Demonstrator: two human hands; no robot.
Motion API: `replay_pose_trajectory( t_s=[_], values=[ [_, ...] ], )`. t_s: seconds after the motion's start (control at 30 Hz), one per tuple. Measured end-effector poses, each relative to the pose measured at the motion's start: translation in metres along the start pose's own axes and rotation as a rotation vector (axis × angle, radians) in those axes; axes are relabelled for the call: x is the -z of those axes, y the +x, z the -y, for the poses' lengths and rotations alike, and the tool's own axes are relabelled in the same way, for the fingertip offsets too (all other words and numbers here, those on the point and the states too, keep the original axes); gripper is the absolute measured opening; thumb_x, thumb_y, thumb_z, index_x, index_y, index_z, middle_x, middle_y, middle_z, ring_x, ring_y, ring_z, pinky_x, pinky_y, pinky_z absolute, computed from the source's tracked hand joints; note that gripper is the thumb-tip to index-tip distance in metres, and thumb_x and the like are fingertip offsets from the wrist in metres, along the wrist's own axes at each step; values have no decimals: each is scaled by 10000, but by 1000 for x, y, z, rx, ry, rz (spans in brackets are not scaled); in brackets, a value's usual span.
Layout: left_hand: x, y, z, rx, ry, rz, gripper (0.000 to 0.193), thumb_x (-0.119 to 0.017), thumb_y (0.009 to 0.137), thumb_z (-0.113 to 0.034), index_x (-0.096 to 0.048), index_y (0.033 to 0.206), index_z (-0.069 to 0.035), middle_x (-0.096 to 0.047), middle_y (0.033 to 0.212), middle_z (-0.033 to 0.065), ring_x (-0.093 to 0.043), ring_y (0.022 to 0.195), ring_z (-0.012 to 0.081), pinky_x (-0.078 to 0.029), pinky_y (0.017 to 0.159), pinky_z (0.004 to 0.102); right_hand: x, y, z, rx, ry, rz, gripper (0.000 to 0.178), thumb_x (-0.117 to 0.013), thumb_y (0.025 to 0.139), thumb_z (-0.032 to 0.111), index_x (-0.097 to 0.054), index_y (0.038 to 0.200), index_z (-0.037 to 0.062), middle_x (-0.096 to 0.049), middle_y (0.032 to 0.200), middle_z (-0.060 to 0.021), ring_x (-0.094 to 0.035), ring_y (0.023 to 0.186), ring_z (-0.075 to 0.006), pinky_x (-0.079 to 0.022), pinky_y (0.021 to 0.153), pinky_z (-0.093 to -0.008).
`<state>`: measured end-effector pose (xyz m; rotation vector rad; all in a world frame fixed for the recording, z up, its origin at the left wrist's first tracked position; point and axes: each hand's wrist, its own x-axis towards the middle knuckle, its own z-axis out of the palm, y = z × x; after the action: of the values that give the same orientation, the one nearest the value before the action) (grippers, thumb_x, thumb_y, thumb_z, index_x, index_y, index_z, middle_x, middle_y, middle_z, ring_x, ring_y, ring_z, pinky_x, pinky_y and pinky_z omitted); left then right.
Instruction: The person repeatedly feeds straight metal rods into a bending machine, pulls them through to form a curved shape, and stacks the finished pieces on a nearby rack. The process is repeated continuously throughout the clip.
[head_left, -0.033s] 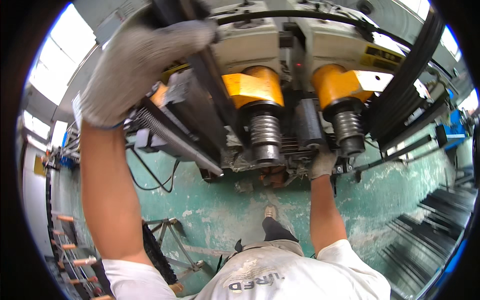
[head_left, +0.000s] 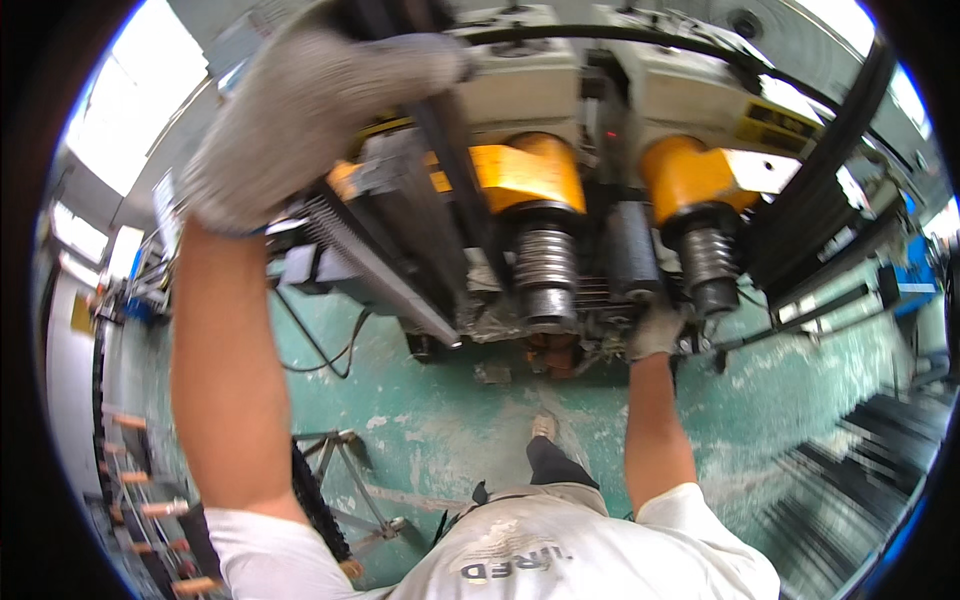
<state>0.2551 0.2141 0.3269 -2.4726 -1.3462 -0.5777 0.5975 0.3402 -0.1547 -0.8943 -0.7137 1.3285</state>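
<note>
My left hand, in a pale knitted glove, is raised at the upper left, closed round a long dark metal bar. That bar slants down towards the machine's lower front. My right hand, also gloved, reaches low into the machine, by the lower end of a dark upright block; its fingers are hidden there. Between and beside my hands stand two orange clamp arms, each above a ribbed steel cylinder.
Pale machine housings fill the top. A black hose arches across them. More dark bars stand at the right, and blurred long stock lies at lower right. A metal stand is by my left side, on worn green floor.
The whole view has shifted slightly, so the machine sits a little further right in it. My left hand keeps its hold on the bar, and my right hand stays low by the block.
</note>
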Motion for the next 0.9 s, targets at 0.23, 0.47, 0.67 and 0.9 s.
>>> replay_pose_trajectory(
  t_s=[0.23, 0.47, 0.67, 0.9],
  values=[
    [20, -21, -83, 410, -228, -258, 251, -788, 924, -192, -781, 1069, 13, -722, 737, 98, -720, 681, 206, -622, 659, 337, -19, -62, 77, -239, 208, -10, 342, -725, 1062, 244, -762, 1288, -10, -786, 1249, -149, -762, 1153, -341, -619, 1059, -500],
    [49, -189, -216, 523, -857, -680, 134, -708, 976, -51, -672, 1105, -38, -704, 887, 14, -673, 774, 130, -581, 729, 322, -2, -211, 109, -152, 35, 3, 439, -669, 1143, 315, -715, 1371, -57, -752, 1345, -196, -743, 1187, -323, -614, 1060, -453],
    [72, -400, -353, 780, -716, -1190, 323, -803, 1025, -76, -658, 1306, -9, -778, 1082, 125, -794, 1052, 247, -668, 946, 425, -43, -329, 96, 0, -63, 239, 385, -729, 1136, 303, -702, 1248, -64, -755, 1116, -166, -733, 984, -259, -618, 904, -389],
    [96, -537, -579, 1180, -299, -1628, 353, -738, 990, 16, -614, 1318, -25, -788, 1055, 140, -782, 1018, 258, -652, 975, 455, -89, -435, 9, 527, -562, 838, 409, -664, 1165, 310, -731, 1204, -92, -780, 1075, -166, -748, 992, -278, -616, 928, -434]
  ],
)
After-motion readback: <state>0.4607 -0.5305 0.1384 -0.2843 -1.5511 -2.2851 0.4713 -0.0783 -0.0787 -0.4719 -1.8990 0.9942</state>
